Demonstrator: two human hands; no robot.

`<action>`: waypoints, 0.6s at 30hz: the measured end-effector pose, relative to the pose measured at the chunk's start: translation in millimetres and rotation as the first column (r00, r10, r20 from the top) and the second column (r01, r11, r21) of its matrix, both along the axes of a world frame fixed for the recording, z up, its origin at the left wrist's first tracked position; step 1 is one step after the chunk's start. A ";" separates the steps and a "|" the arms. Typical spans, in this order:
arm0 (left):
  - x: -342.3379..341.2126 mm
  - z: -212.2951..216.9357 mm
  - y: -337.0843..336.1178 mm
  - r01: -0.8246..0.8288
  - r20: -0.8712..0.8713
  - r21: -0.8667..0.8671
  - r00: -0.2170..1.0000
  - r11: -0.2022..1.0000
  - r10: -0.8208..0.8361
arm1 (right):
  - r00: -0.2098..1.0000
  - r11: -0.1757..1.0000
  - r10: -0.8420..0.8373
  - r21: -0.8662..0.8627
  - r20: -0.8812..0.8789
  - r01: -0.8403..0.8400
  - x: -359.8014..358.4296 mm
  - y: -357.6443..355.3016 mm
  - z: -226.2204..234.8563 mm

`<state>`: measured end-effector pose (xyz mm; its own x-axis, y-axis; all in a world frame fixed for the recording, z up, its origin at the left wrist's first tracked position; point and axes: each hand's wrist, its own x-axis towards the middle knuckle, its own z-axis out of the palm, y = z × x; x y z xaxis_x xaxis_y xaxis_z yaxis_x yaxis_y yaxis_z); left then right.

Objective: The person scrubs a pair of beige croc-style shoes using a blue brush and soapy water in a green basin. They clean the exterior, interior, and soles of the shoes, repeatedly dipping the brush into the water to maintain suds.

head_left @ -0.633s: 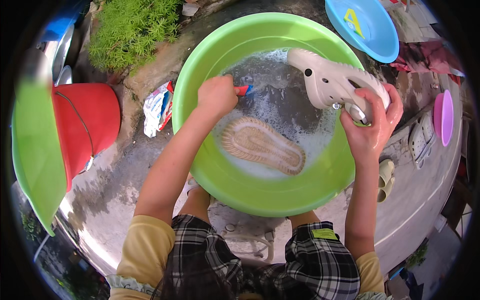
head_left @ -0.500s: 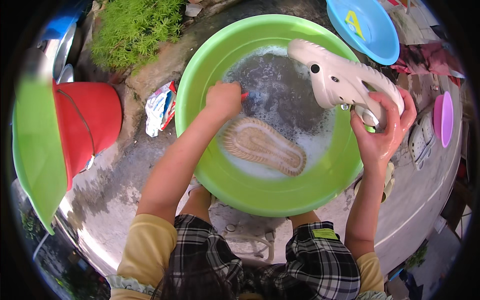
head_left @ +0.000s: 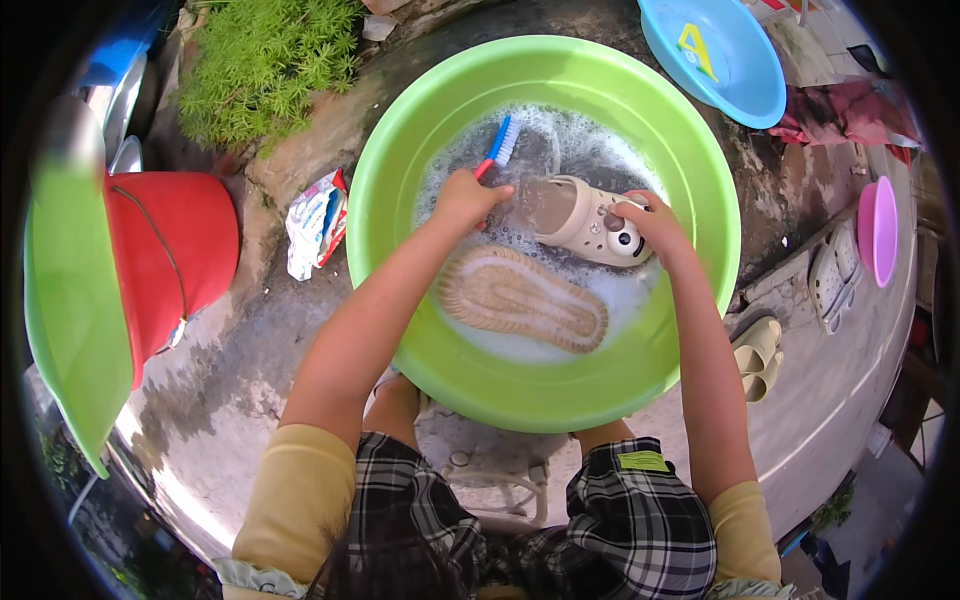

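Note:
A large green basin point(head_left: 540, 395) of soapy water stands before me. My left hand point(head_left: 468, 203) is closed round the red handle of a scrub brush point(head_left: 502, 142); its blue head and white bristles point up and away. At the basin's right side, my right hand point(head_left: 648, 222) grips the toe end of a beige clog point(head_left: 570, 215) with a round black-and-white charm. The clog's heel end dips into the water, near my left fingers. A second beige clog point(head_left: 525, 298) floats sole up in the suds, nearer to me, touched by neither hand.
Left of the basin lie a crumpled packet point(head_left: 317, 225) and a red bucket point(head_left: 190, 235) beside a green tub point(head_left: 75, 300). At the right are a blue basin point(head_left: 735, 75), a pink basin point(head_left: 880, 232), pale clogs point(head_left: 833, 277) and beige slippers point(head_left: 758, 355). A leafy plant point(head_left: 275, 70) grows far left.
My right hand has brought the clog down from above the basin's right rim into the water and turned it. The brush has come up out of the water in my left hand.

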<state>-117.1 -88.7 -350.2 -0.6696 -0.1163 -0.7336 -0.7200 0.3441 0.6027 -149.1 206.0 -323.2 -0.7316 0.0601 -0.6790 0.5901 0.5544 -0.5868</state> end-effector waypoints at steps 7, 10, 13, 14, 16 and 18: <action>-2.0 -15.1 -29.2 -0.081 -0.061 -0.150 0.995 0.985 0.073 | 0.899 0.853 -0.438 -0.319 -0.004 0.414 42.7 -39.4 -68.8; -11.5 50.7 -33.6 -0.100 -0.207 -0.075 0.975 0.992 0.082 | 0.792 0.579 -0.537 -0.555 0.291 0.597 47.3 -47.2 -54.7; -18.8 117.6 -12.5 -0.038 -0.500 0.012 0.865 0.999 0.039 | 0.790 0.376 -0.504 -0.735 0.350 0.565 45.8 -58.6 -32.1; -19.4 138.7 -5.0 0.012 -0.550 -0.049 0.834 0.999 -0.037 | 0.802 0.332 -0.448 -0.760 0.395 0.559 40.9 -68.5 -12.7; -17.9 169.7 8.5 0.106 -0.631 -0.179 0.751 0.978 -0.197 | 0.844 0.198 -0.257 -0.829 0.471 0.523 32.7 -73.5 -2.7; -13.0 176.3 13.2 0.099 -0.702 -0.233 0.672 0.967 -0.238 | 0.874 0.084 -0.102 -0.872 0.474 0.483 23.7 -73.4 -5.5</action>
<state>-130.1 -75.6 -173.9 -0.9998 -0.0176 0.0031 -0.0073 0.5566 0.8307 -125.4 132.6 -328.8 -0.6439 -0.5936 -0.4827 0.7550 -0.5950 -0.2755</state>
